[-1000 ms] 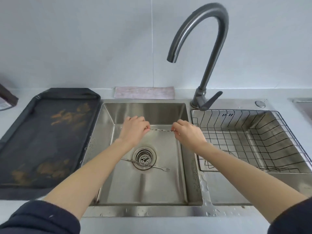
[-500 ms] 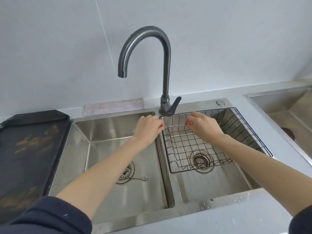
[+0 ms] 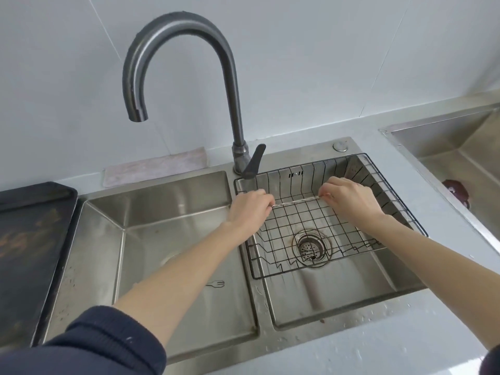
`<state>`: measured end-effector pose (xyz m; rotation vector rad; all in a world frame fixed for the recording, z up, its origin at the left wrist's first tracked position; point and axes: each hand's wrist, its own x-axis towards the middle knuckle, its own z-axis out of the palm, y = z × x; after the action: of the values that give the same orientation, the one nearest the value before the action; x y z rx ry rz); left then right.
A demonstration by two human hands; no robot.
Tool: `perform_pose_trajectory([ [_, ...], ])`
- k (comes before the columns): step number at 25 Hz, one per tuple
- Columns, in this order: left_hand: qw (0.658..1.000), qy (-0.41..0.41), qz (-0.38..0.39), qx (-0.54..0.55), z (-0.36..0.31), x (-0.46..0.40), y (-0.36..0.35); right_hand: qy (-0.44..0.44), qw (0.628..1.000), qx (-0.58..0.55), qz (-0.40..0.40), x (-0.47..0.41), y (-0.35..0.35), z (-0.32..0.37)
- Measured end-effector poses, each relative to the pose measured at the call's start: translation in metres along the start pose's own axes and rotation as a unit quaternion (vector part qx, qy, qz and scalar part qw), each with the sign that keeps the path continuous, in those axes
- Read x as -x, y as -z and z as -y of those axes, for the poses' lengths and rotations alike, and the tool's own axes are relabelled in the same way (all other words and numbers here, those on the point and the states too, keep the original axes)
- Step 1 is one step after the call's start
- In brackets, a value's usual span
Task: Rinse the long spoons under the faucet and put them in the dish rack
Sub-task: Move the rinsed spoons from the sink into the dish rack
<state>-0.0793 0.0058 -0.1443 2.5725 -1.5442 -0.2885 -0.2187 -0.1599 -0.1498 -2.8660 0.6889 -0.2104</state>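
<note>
**Spoon carried over to the rack**

A second before, both hands had been over the left basin with the spoon (image 3: 296,200) stretched between them; by this moment they had crossed the divider and were over the rack (image 3: 400,209) in the right basin (image 3: 351,301). The grip had not changed: each hand still pinched one end.

The left hand (image 3: 250,212) sat right at the rack's left rim, close to the ridge between the two basins, and its forearm ran diagonally back across the left basin (image 3: 173,212). The right hand (image 3: 351,201) was well inside the rack, with open wire floor in front of it and to its right, up to the far wall of wires. Below the spoon the rack floor lay bare, the drain (image 3: 311,247) showing through the grid. The faucet (image 3: 186,63) arched behind and to the left, its spout over the left basin, clear of both hands; its lever (image 3: 253,162) stood just behind the rack's back-left corner.

Both hands were knuckles up, fingers curled down and closed on the spoon's ends, so the bowl end could not be made out. The spoon hung level, slightly higher at the right, above the rack floor; whether it touched the wires could not be told. A small fork (image 3: 216,284) lay on the left basin floor, beside the left forearm. A dark tray (image 3: 29,228) sat on the bench to the left.
</note>
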Motion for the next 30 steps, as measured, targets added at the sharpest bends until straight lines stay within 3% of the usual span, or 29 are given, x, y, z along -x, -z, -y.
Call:
perform_pose_trajectory([
  [21,0.988,0.063,0.138,-0.006,-0.024,-0.051,-0.1,-0.078,0.989,-0.034,0.119,-0.028,-0.091,-0.063],
  [30,0.987,0.086,0.133,0.026,-0.019,-0.049,-0.103,-0.083,0.988,-0.05,0.12,-0.029,-0.101,-0.056],
])
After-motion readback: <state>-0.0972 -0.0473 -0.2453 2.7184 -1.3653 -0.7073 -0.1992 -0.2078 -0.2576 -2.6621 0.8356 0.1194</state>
